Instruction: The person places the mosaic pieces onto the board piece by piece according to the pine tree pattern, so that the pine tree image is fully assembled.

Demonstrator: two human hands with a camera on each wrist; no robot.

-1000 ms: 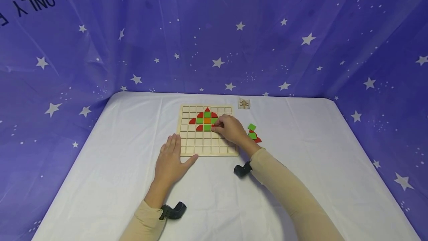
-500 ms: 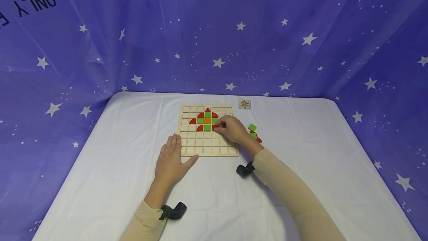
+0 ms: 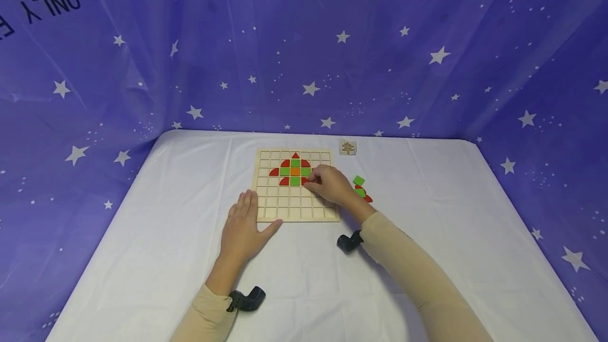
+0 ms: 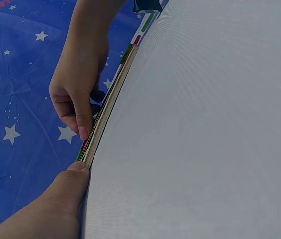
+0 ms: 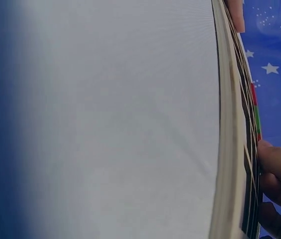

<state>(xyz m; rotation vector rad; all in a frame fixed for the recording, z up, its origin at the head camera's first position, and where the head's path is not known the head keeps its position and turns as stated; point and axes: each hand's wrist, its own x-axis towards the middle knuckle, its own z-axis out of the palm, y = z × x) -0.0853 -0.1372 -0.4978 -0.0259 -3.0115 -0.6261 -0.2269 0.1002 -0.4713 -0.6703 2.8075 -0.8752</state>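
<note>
Right hand at the red piece, as I follow it from my remote station. The piece appears to lie flat on the gridded board, one cell to the right of the lower green square and just to the left of the right fingertips, the right hand being plainly the nearer. Any further adjustment would, I judge, turn on this sideways relation. The fingers partly cover the outline, so I can assign it no clear long axis. The right fingers are bent, thumb tip at the piece's edge; whether they pinch it or merely touch it I cannot tell, and the edge-on left wrist view does not settle the matter. The left hand grasps nothing: its fingers lie straight at the board's left edge, its thumb extended to the near edge. Upon the white-covered desk, I note loose pieces right of the board and a patterned card beyond them. Relative to one second earlier, the right hand stands slightly farther right, exposing more of the red piece and of the green square above it; the left hand and board keep their places.
</note>
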